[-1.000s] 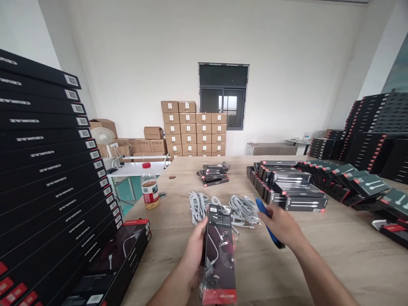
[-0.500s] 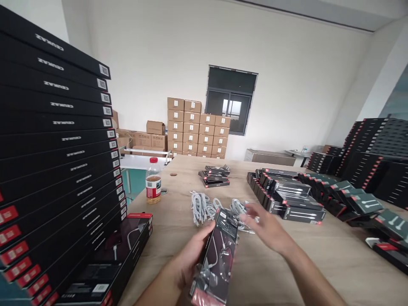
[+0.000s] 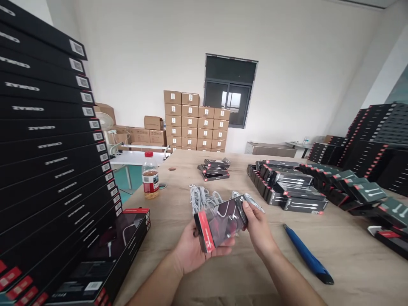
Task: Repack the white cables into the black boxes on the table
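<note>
A slim black cable box with a red end band is held tilted above the table, between both of my hands. My left hand supports its red end from below, fingers curled under it. At the upper right end, my right hand grips the box with the thumb on top. Just behind the box lie coiled white cables, partly hidden by it. A blue utility knife rests on the table to the right of my right hand.
Tall stacks of black boxes rise on the left, beside a drink bottle. Small packed boxes lie behind the cables. Rows of cable boxes cover the table's right side. Brown cartons stand by the wall.
The box has turned from steep to a flatter slant, its red end now at the left. My right hand has come onto its other end. The blue knife now shows on the right.
</note>
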`<act>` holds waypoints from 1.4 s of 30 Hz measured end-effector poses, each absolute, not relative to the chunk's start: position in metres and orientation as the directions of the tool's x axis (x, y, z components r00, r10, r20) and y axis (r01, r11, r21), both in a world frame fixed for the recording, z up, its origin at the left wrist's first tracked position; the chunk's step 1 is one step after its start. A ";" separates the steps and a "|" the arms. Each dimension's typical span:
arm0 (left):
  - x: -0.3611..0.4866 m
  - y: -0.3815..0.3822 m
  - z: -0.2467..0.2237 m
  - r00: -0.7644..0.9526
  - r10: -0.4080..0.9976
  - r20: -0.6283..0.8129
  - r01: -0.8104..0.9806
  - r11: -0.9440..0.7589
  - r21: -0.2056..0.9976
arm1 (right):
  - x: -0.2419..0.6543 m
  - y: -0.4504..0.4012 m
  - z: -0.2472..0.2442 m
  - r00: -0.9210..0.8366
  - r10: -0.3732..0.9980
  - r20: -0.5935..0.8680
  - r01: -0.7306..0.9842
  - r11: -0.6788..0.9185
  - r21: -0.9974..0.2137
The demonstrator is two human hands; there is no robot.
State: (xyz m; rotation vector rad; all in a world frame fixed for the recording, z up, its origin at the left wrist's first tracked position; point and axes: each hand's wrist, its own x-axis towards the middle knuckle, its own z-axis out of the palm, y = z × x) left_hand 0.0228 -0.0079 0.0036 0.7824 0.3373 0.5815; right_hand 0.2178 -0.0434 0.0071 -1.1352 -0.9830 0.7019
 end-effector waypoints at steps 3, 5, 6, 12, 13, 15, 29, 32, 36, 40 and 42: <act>0.035 -0.011 -0.012 0.610 0.792 0.010 -0.307 0.225 0.925 | 0.214 -0.039 0.001 0.458 0.858 0.233 -0.060 0.291 -0.955; 0.043 -0.015 -0.016 0.531 0.842 0.093 -0.257 0.055 0.965 | 0.209 -0.037 -0.005 0.397 0.896 0.200 -0.058 0.242 -0.969; 0.047 -0.017 -0.015 0.489 0.860 0.144 -0.282 0.000 0.959 | 0.207 -0.036 -0.009 0.339 0.923 0.183 -0.033 0.206 -0.978; 0.053 -0.017 0.009 0.292 0.933 0.210 -0.570 -0.007 0.822 | 0.203 -0.042 -0.012 0.236 0.868 0.438 0.327 0.353 -0.877; 0.051 -0.017 0.012 0.311 0.934 0.175 -0.562 0.033 0.826 | 0.202 -0.045 -0.009 0.211 0.821 0.531 0.402 0.423 -0.812; 0.046 -0.015 0.016 0.326 0.939 0.111 -0.546 0.091 0.833 | 0.200 -0.052 -0.003 0.107 0.771 0.628 0.468 0.518 -0.716; 0.044 -0.014 0.017 0.465 0.866 -0.181 -0.539 0.440 0.718 | 0.185 -0.068 0.007 -0.123 0.874 0.470 0.344 0.482 -0.806; 0.043 -0.012 0.016 0.505 0.829 -0.241 -0.493 0.506 0.708 | 0.182 -0.072 0.006 -0.178 0.910 0.374 0.341 0.413 -0.844; 0.042 -0.010 0.016 0.537 0.796 -0.279 -0.430 0.544 0.721 | 0.176 -0.075 0.008 -0.130 0.936 0.327 0.394 0.351 -0.849; 0.043 -0.012 0.021 0.502 0.813 -0.295 -0.412 0.525 0.745 | 0.169 -0.076 0.012 -0.030 0.960 0.279 0.501 0.256 -0.827; 0.046 -0.012 0.022 0.491 0.820 -0.296 -0.415 0.518 0.748 | 0.166 -0.078 0.014 -0.031 0.946 0.322 0.571 0.281 -0.771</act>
